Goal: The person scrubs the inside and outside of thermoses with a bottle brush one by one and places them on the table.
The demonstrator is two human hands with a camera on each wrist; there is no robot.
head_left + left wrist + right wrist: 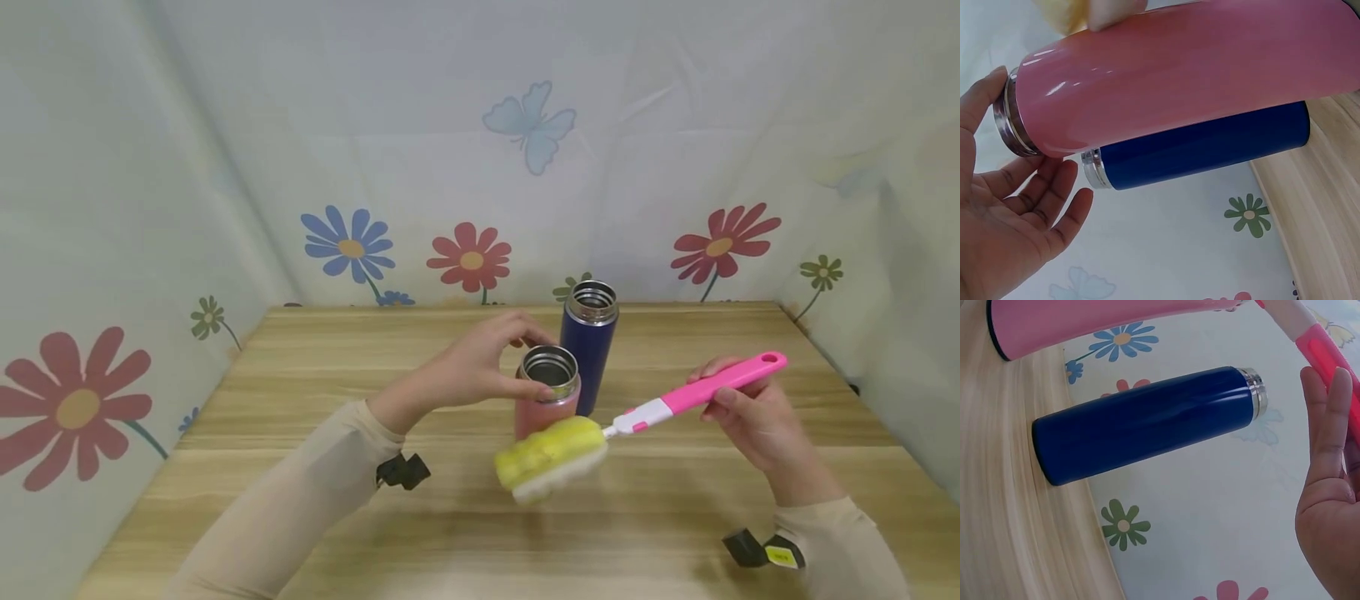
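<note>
My left hand (pixel 476 367) grips the steel neck of an open pink bottle (pixel 1191 75), thumb on the near side and fingers round the far side. The bottle stands upright on the table. In my right hand (pixel 765 429) is a bottle brush, held by its pink handle (pixel 712 387) between thumb and fingers. Its yellow and white sponge head (pixel 555 454) points left and overlaps the front of the pink bottle in the head view. Just behind and to the right stands a dark blue bottle (pixel 1147 425), uncapped, with no hand on it.
Wood-grain table (pixel 337 358) spreads under both bottles. A pale cloth (pixel 420 150) printed with flowers and a butterfly rises along its back edge and sides. Both forearms reach in from the front, with a small black device at each wrist.
</note>
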